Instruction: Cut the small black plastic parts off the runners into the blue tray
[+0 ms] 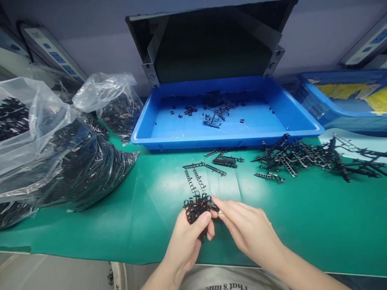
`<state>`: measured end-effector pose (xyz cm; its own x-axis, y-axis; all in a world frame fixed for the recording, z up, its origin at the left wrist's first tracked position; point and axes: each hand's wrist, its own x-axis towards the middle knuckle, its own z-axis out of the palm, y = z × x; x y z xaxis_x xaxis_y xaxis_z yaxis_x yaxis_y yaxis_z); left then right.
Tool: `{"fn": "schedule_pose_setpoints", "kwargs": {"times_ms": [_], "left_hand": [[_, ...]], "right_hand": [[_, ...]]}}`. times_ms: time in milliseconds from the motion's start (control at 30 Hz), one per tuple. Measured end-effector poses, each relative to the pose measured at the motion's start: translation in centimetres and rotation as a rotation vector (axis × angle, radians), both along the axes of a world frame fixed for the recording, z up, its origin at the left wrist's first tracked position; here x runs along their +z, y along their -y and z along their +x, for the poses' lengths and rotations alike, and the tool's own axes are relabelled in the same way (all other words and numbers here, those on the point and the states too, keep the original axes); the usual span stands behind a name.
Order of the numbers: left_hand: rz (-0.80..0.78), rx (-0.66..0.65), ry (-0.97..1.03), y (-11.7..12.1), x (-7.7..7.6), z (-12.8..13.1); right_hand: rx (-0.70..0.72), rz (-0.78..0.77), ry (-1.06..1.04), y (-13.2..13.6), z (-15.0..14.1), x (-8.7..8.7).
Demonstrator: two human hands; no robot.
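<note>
Your left hand (184, 245) holds a cluster of black molded plastic parts (196, 207) near the front edge of the green work mat (90, 237); your right hand (249, 229) pinches its side. A blue tray (223, 141) sits beyond.

"That's" across the shirt (229, 278)

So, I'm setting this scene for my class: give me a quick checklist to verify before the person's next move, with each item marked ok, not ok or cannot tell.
1. Left hand gripping the black plastic cluster: ok.
2. Right hand with fingertips at the cluster's edge: ok.
3. Right hand pinching a separate piece: cannot tell.
4. Blue plastic tray holding loose black pieces: ok.
5. Black plastic strips and the black pile off the green mat: not ok, both lie on it.
6. Clear plastic bags sealed: cannot tell.
</note>
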<state>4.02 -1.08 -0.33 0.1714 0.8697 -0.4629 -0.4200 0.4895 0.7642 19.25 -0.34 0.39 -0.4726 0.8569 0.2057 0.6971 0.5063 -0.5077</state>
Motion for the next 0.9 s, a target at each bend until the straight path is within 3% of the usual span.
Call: {"fn": "schedule_pose_setpoints", "kwargs": {"times_ms": [200, 333, 433, 633, 733, 900], "left_hand": [[-0.007, -0.049, 0.074, 0.2, -0.4, -0.3], [-0.046, 0.002, 0.099, 0.2, -0.2, -0.3], [-0.044, 0.016, 0.084, 0.1, 0.1, -0.2], [0.046, -0.094, 0.026, 0.1, 0.2, 0.2], [0.045, -0.087, -0.001, 0.3, 0.0, 0.4], [0.008, -0.082, 0.072, 0.3, -0.2, -0.1]], "right_hand": [[0.019, -0.047, -0.076, -0.2, 0.3, 0.0], [-0.075, -0.126, -0.086, -0.7, 0.7, 0.3], [-0.064, -0.187, -0.097, -1.2, 0.8, 0.7], [-0.116, -0.519, -0.226, -2.0, -0.4, 1.6], [-0.152, -0.576, -0.205, -2.2, -0.8, 1.8], [0.032, -0.501, -0.171, -3.2, 0.1, 1.3]]}}
